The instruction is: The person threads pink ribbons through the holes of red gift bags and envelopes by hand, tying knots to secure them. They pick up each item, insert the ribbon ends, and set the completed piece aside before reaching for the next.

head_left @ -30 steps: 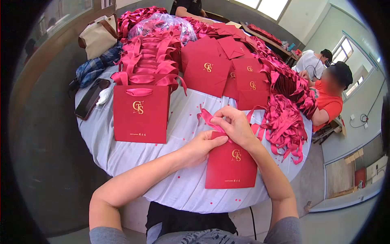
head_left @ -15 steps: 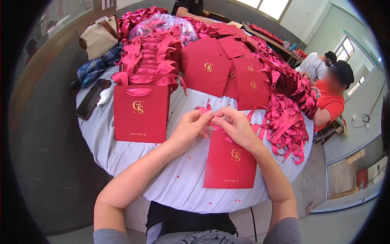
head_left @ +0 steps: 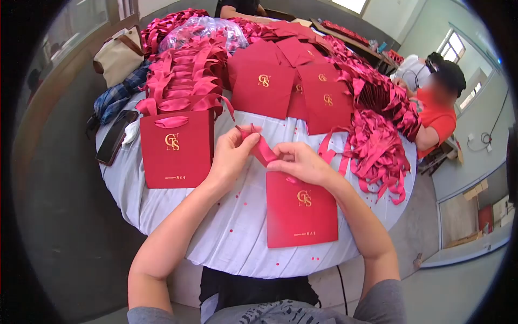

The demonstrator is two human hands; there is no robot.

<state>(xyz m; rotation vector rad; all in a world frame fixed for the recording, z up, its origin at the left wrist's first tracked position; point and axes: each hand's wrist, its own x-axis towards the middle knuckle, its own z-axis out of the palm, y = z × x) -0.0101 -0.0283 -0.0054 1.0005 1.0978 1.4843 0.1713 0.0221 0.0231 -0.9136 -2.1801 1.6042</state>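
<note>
A flat red paper bag (head_left: pixel 302 216) with a gold logo lies on the white cloth in front of me. Above its top edge, a pink ribbon (head_left: pixel 263 150) stretches between my hands. My left hand (head_left: pixel 233 154) pinches the ribbon's upper end between thumb and fingers. My right hand (head_left: pixel 298 162) has closed its fingers on the lower part, just over the bag's top edge. To the left stands another red bag (head_left: pixel 177 156) with a pink ribbon handle, and a row of similar bags (head_left: pixel 186 75) runs behind it.
Flat red bags (head_left: pixel 264 89) lie beyond my hands. Loose pink ribbons (head_left: pixel 377 154) are heaped at the right. A phone (head_left: pixel 116 137), a blue plaid umbrella (head_left: pixel 121 94) and a beige bag (head_left: pixel 118 58) sit at the left. A person in red (head_left: pixel 436 116) sits at the right.
My hands have moved apart, the left one up and to the left, and more ribbon shows stretched between them. The whole view has shifted slightly.
</note>
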